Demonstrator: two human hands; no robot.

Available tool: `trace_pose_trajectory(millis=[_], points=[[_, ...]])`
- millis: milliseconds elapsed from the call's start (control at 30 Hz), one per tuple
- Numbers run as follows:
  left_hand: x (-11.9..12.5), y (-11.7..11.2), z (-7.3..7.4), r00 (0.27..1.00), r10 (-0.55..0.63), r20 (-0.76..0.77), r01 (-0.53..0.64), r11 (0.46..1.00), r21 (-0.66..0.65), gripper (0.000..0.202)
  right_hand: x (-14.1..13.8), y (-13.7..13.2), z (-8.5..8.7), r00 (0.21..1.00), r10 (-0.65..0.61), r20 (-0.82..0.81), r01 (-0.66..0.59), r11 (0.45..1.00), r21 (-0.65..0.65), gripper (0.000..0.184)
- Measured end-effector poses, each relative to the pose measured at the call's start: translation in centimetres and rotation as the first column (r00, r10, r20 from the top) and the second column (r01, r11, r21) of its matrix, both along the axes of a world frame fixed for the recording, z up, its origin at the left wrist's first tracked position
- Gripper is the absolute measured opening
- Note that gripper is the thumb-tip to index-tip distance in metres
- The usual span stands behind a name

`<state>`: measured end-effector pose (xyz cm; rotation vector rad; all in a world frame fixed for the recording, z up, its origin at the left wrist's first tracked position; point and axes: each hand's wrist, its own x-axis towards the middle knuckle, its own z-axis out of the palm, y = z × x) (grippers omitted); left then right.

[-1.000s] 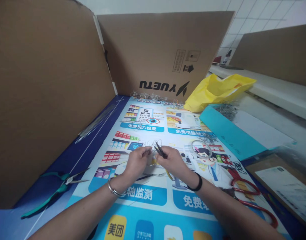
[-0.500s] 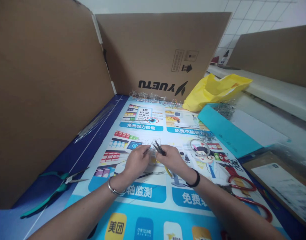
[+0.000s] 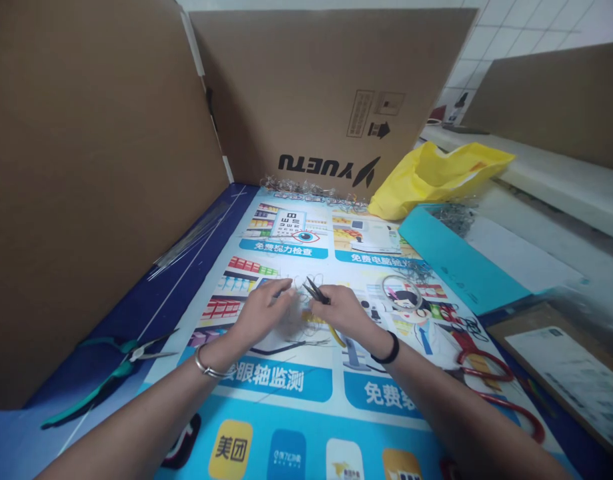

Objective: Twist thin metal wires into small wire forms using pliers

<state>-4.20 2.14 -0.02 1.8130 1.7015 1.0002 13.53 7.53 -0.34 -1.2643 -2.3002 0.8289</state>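
My right hand (image 3: 343,312) is closed round small pliers with dark jaws (image 3: 316,291) and a yellow handle (image 3: 336,335). The jaws point up and left, slightly parted. Just left of them is my left hand (image 3: 263,312), its thumb and forefinger apart and no object visible between them. Thin bent wire (image 3: 313,283) loops around the plier tips; whether the jaws touch it is too fine to see. Below the hands, a bundle of thin dark wires (image 3: 291,347) lies on the printed poster (image 3: 306,427).
Green-handled pliers (image 3: 119,377) lie open at left, near straight wires (image 3: 186,243). Red-handled scissors (image 3: 506,393) and a wire coil (image 3: 401,293) are at right. Cardboard panels (image 3: 316,87) stand behind and left. A yellow bag (image 3: 431,177) and turquoise folder (image 3: 456,267) lie back right.
My left hand has moved left, away from the plier tips, and its fingers have parted. My right hand still holds the pliers in nearly the same place. The view has shifted slightly.
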Motion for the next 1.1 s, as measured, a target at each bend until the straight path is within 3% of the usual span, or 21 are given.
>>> trace_pose_trajectory(millis=[300, 800, 1100], points=[[-0.8, 0.4, -1.2, 0.997, -0.041, 0.072, 0.04, 0.999, 0.02, 0.032, -0.5, 0.1, -0.2, 1.0, -0.003, 0.02, 0.003, 1.0, -0.003, 0.026], [-0.9, 0.4, -0.9, 0.973, 0.042, 0.226, -0.027, 0.997, -0.068, 0.034, -0.2, 0.1, 0.2, 1.0, 0.0, -0.017, 0.0, 0.999, -0.04, 0.03], [-1.1, 0.4, -1.0, 0.957, 0.094, 0.275, -0.091, 0.996, -0.026, 0.03, 0.6, 0.3, 1.2, 0.995, -0.039, -0.095, 0.031, 0.996, -0.088, 0.033]])
